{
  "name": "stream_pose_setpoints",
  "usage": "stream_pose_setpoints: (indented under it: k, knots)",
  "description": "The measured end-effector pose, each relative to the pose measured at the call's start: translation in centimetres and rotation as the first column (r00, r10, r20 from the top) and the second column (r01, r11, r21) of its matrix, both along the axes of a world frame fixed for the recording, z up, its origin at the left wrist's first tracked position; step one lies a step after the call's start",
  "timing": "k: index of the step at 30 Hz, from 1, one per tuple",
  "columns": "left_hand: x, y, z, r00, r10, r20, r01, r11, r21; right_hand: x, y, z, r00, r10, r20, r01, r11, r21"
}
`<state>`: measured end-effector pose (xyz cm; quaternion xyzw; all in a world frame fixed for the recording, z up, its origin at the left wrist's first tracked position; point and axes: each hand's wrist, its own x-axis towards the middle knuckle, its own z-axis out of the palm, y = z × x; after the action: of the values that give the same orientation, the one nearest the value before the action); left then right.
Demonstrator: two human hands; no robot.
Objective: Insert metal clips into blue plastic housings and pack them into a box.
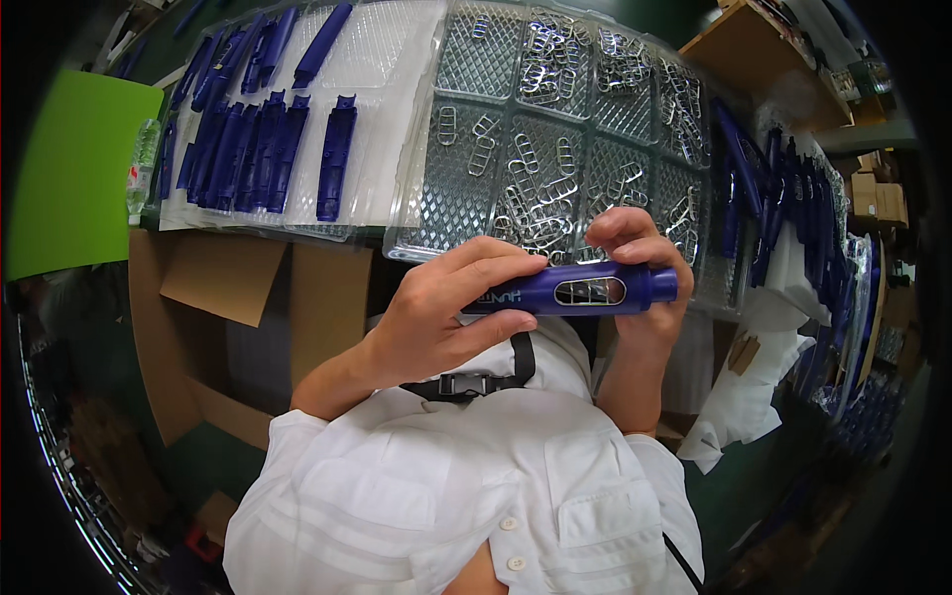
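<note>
Left hand (431, 309) and right hand (662, 254) were clamped on the blue housing (535, 297), by the tray's (399, 230) near edge. Probably light, stiff, slick; best gripped at the ends, off the metal frame (590, 280).

I count two hands of mine, one left hand (446, 305) and one right hand (645, 288), and with them one blue casing (531, 300) with one oval metal frame (590, 291). The tray (436, 193) shows eight compartments; the near left one has three metal loops (447, 126), elsewhere they overlap too much for counting. I see also one green board (74, 169), one bottle (144, 164), one buckle (464, 385), two shirt buttons (509, 523).
</note>
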<state>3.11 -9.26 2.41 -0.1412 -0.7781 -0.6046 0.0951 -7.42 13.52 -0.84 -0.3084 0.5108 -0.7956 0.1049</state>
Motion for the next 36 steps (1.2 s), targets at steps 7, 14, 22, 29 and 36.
stream_pose_setpoints:
  k: [7, 14, 22, 29, 36]
  knots:
    - [-1.1, 0.5, 0.0, 0.999, 0.051, -0.003, -0.051, 0.998, -0.048, -1.5, 0.0, -0.8, 1.0, -0.019, 0.021, 0.019, 1.0, -0.006]
    - [-10.4, -2.2, 0.3, 0.969, 0.242, 0.049, -0.237, 0.968, -0.085, -1.5, 1.0, -1.8, 0.901, -0.355, 0.249, 0.306, 0.928, 0.215]
    - [-35.9, -17.2, 1.0, 0.855, 0.504, -0.12, -0.49, 0.862, 0.128, -1.0, 1.5, -0.7, 0.906, -0.354, 0.231, 0.284, 0.915, 0.288]
    - [-9.2, -15.8, 8.9, 0.444, 0.77, -0.458, -0.507, 0.637, 0.58, -5.6, -0.3, 1.8, 0.849, -0.386, -0.361, 0.526, 0.547, 0.651]
    - [15.5, -21.6, -1.3, -0.255, 0.955, -0.151, -0.766, -0.105, 0.634, -17.4, -7.2, -0.7, 0.641, 0.23, -0.733, 0.72, 0.153, 0.677]
